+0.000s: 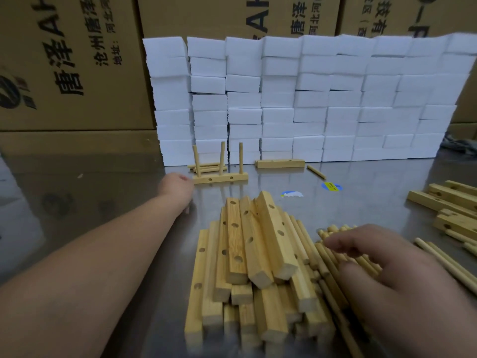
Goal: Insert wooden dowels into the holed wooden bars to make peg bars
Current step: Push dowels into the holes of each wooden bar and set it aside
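Right grip (392, 262): fingers spread and relaxed, a little blurred, holding nothing; it hovers low over the loose dowels (335, 257), whether it touches them I cannot tell.
Left grip (178, 186): arm stretched forward, wrist bent down to the table (103, 177); the fingers are hidden, so wide or narrow I cannot tell.
Peg bar (220, 178): stands just beside the left grip, on its right, with three dowels upright in it.
Pile of holed bars (247, 254): between the two arms, stacked in disorder, touching the loose dowels on its right side.
Empty bar (280, 163): lies further back, well apart from both grips, with a single dowel (316, 172) near its right end.
More bars (449, 202): at the right edge, beyond the right grip.
Surface: grey shiny metal that reflects the things; two small stickers, one blue-white (292, 194) and one blue-yellow (332, 186).
Room: a wall of white foam blocks (309, 99) stands at the back of the table; behind it are cardboard boxes (64, 60) with printed Chinese letters.
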Action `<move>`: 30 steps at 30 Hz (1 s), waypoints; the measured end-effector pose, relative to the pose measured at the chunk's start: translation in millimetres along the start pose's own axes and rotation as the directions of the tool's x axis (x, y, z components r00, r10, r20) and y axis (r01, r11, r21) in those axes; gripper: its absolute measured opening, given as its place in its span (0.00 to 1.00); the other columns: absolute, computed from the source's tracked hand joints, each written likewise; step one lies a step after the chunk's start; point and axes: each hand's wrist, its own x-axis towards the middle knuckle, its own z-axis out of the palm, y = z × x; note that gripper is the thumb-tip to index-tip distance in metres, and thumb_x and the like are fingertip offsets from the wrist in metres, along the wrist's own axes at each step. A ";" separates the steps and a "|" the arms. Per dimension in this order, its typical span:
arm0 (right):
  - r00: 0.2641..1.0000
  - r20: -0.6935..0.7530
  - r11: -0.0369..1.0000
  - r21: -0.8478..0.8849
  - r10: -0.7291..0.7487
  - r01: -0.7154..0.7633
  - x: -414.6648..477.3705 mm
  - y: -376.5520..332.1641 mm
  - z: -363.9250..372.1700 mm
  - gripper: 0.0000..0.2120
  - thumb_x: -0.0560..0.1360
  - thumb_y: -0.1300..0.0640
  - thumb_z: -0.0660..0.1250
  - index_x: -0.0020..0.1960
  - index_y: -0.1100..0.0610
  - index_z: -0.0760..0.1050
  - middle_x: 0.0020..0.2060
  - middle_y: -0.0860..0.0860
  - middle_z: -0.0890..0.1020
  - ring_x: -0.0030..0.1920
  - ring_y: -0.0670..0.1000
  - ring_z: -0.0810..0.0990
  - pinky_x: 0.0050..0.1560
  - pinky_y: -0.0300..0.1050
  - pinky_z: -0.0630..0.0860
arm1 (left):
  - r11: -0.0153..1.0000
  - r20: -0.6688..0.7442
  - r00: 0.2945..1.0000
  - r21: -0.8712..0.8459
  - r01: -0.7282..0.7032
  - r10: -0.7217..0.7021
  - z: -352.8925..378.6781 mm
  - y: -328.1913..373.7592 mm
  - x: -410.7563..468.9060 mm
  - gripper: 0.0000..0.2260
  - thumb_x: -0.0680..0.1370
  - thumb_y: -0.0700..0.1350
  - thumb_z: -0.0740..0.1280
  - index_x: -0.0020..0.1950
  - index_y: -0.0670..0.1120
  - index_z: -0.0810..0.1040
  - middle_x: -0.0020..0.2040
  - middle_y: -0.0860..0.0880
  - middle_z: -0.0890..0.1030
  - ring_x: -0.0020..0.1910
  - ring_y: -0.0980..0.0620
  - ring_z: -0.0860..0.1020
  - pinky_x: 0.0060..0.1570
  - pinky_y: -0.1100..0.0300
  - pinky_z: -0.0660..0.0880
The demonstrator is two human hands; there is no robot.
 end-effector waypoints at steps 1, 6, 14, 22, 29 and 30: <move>0.997 0.072 1.000 -0.003 0.022 -0.022 0.7 -1.9 -0.7 0.11 0.64 0.48 0.56 0.38 0.34 0.74 0.46 0.31 0.74 0.49 0.34 0.70 0.45 0.38 0.68 | 1.000 0.020 1.000 -0.017 -0.008 0.009 -2.8 0.2 -7.9 0.10 0.76 0.41 0.56 0.47 0.44 0.78 0.20 0.48 0.74 0.25 0.49 0.73 0.26 0.61 0.65; 0.977 0.211 0.991 -0.133 0.029 -0.001 1.5 -2.0 -7.1 0.18 0.65 0.48 0.53 0.51 0.35 0.73 0.43 0.30 0.69 0.49 0.37 0.66 0.49 0.37 0.63 | 0.985 0.062 0.997 -0.172 -0.030 0.041 -19.8 -6.0 -51.0 0.08 0.75 0.42 0.62 0.38 0.44 0.77 0.35 0.47 0.77 0.26 0.50 0.75 0.29 0.62 0.68; 0.961 0.275 0.980 -0.196 0.013 0.043 0.4 0.1 -3.3 0.18 0.71 0.52 0.57 0.58 0.39 0.73 0.52 0.40 0.75 0.51 0.44 0.72 0.45 0.39 0.66 | 0.977 0.226 0.970 -0.210 -0.038 0.086 -45.2 -1.3 -133.1 0.08 0.75 0.45 0.64 0.39 0.45 0.78 0.37 0.44 0.76 0.36 0.48 0.72 0.35 0.60 0.65; 0.957 0.288 0.963 -0.240 -0.047 0.119 1.2 6.7 -1.9 0.19 0.72 0.50 0.56 0.62 0.39 0.69 0.54 0.41 0.73 0.56 0.46 0.69 0.46 0.39 0.62 | 0.916 0.269 0.932 -0.379 -0.131 0.245 -59.5 8.2 -172.8 0.09 0.79 0.48 0.59 0.57 0.52 0.76 0.48 0.60 0.75 0.47 0.64 0.71 0.42 0.66 0.64; 0.963 0.254 0.951 -0.262 -0.094 0.162 -0.7 7.7 1.5 0.19 0.73 0.45 0.58 0.64 0.39 0.65 0.52 0.42 0.72 0.55 0.46 0.69 0.48 0.39 0.63 | 0.880 0.430 0.828 -0.452 -0.146 0.359 -59.3 9.3 -180.7 0.26 0.75 0.56 0.62 0.72 0.58 0.61 0.73 0.54 0.63 0.70 0.53 0.62 0.69 0.51 0.58; 0.964 0.250 0.950 -0.269 -0.094 0.162 -1.1 7.5 2.4 0.19 0.73 0.44 0.58 0.64 0.39 0.65 0.51 0.42 0.72 0.52 0.46 0.68 0.48 0.38 0.63 | 0.870 0.450 0.815 -0.476 -0.127 0.365 -60.3 9.5 -180.7 0.30 0.72 0.60 0.62 0.73 0.59 0.59 0.74 0.55 0.61 0.72 0.53 0.60 0.70 0.51 0.56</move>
